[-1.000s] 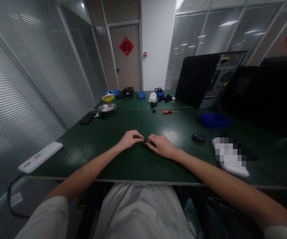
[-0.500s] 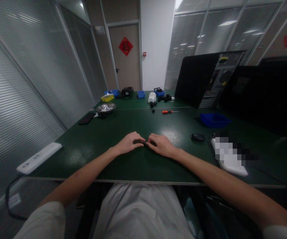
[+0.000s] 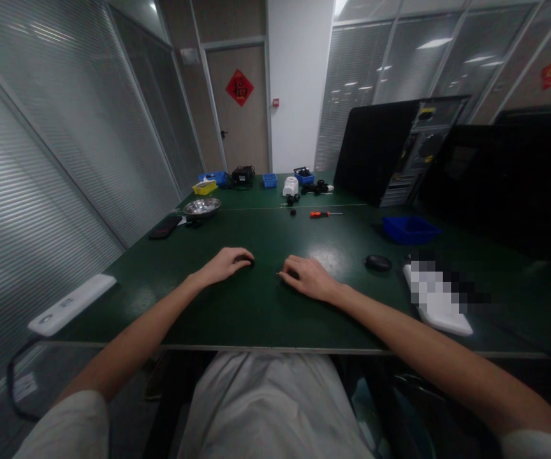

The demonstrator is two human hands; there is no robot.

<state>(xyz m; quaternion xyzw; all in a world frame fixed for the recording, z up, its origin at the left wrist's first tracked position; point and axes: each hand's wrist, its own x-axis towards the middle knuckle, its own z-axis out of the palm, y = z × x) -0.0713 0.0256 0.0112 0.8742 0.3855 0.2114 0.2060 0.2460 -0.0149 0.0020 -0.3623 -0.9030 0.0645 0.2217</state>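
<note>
My left hand (image 3: 227, 262) is over the green table (image 3: 237, 312), thumb and fingers closed around a small dark piece (image 3: 251, 262) of which only the end shows. To its right, my right hand (image 3: 307, 275) is pinched, and a thin pale tip (image 3: 278, 273) sticks out leftward from its fingertips. What that tip belongs to is hidden in the fingers. A gap of bare table separates the two hands. Beyond them lie an orange-handled screwdriver (image 3: 321, 215) and a small black part (image 3: 293, 212).
Right of my hands are a black mouse (image 3: 378, 262), a blue tray (image 3: 410, 229) and a white, partly blurred-out object (image 3: 440, 306). A computer case (image 3: 381, 153) stands behind. On the left are a power strip (image 3: 74, 305), a dark phone-like slab (image 3: 165, 227) and a metal bowl (image 3: 202, 207).
My hands were together at a small dark piece; now they are apart. The left hand has drawn away left and slightly forward with a dark piece, while the right has stayed almost in place.
</note>
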